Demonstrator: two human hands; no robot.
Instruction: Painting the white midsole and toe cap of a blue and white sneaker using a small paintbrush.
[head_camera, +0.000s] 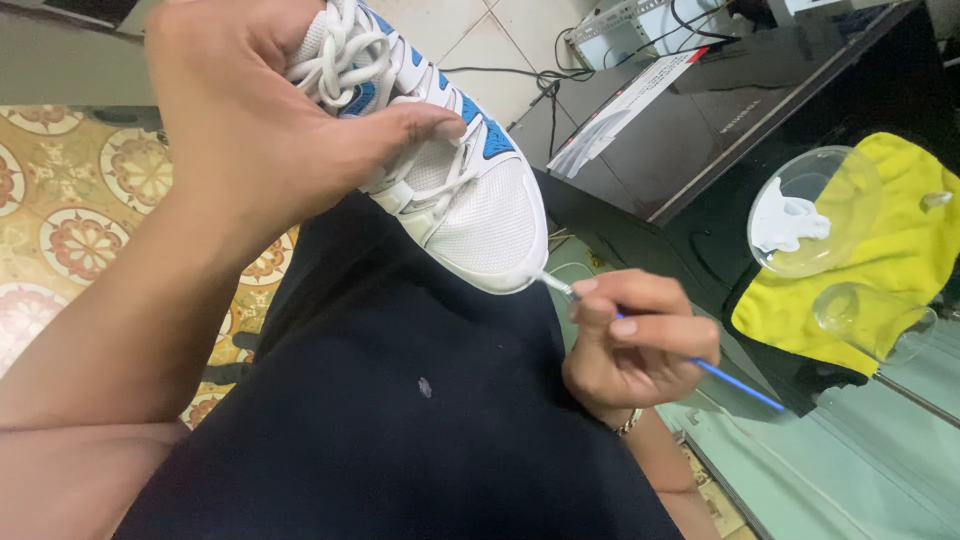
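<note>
While left hand (250, 130) clamps white-and-blue sneaker (450, 170) above my lap, right hand (635, 345) fingers pinch thin blue brush (740, 385), tip touching toe edge. Risk: shoe wobble smears paint onto mesh; loaded tip drips onto dark trousers (400, 400).

Yellow cloth (900, 255) on a dark glass table (690, 130), clear dish (835, 185) with white paste (785, 222), upturned clear bowl (875, 322), patterned floor covering (60, 200), cables (545, 85) on pale tiles (480, 40)
</note>
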